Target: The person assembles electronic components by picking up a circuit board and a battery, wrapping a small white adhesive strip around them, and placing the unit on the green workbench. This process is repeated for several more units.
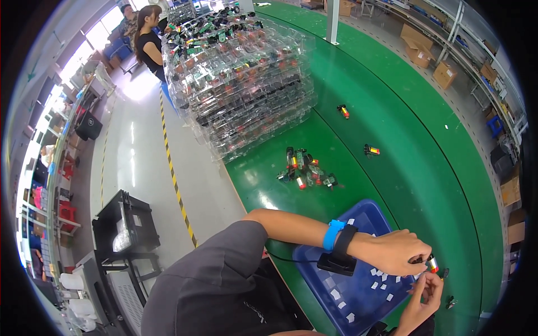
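Observation:
My left hand (392, 252), wearing a blue band and a black strap at the wrist, reaches across a blue plastic tray (314, 302). Its fingers are closed round a small electronic assembly with a red, yellow and white cylinder (433, 264) and black parts. Just below it, my right hand (424, 299) has thumb and fingertips pinched together close against the assembly. Whatever lies between those fingertips is too small to make out. Several small white square pieces (389, 297) are scattered in the tray under my hands.
A pile of similar assemblies (302, 168) lies on the green table (263, 193), with loose ones (371, 150) farther right. Stacked clear plastic trays (246, 95) full of parts rise at the back. A black crate (126, 224) stands left; a person (148, 47) is beyond.

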Demonstrator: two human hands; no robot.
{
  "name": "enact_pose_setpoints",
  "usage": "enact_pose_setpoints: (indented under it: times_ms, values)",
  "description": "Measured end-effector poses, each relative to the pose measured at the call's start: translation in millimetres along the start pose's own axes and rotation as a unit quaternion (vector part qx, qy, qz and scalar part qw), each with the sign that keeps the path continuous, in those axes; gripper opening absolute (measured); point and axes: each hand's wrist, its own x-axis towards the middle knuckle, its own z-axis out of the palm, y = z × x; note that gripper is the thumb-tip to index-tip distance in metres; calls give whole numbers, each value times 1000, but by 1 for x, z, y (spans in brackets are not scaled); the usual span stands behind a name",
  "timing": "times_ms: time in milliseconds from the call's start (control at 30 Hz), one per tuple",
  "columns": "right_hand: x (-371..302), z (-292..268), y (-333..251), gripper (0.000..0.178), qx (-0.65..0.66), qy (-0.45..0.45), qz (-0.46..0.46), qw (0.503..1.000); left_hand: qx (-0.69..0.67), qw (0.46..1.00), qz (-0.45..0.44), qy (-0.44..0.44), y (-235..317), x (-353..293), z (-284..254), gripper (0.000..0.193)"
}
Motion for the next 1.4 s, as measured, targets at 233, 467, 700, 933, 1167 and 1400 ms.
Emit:
enact_pose_setpoints:
  times_ms: [233, 467, 700, 933, 1167, 1400]
  values:
    - [-3, -13, -23, 21, -28, -49, 19, 998, -36, 999, -13, -14, -1, 0, 5, 28]
    - [11, 11, -26, 16, 82, -3, 10, 997, -218, 956, -164, -105, -4, 5, -25, 30]
    - [9, -6, -18, 17, 2, -8, -118, 993, -167, 965, -169, -110, 3, 15, -13, 36]
    - [5, -19, -29, 19, -115, -40, -225, 967, -139, 976, -152, -74, 6, 15, -6, 41]
    - [8, -13, -25, 22, -136, 6, -260, 956, -155, 971, -173, -57, 10, 12, -10, 35]
    - [9, -7, -13, 21, -90, 56, -180, 978, -147, 975, -156, -65, 9, 10, -4, 30]
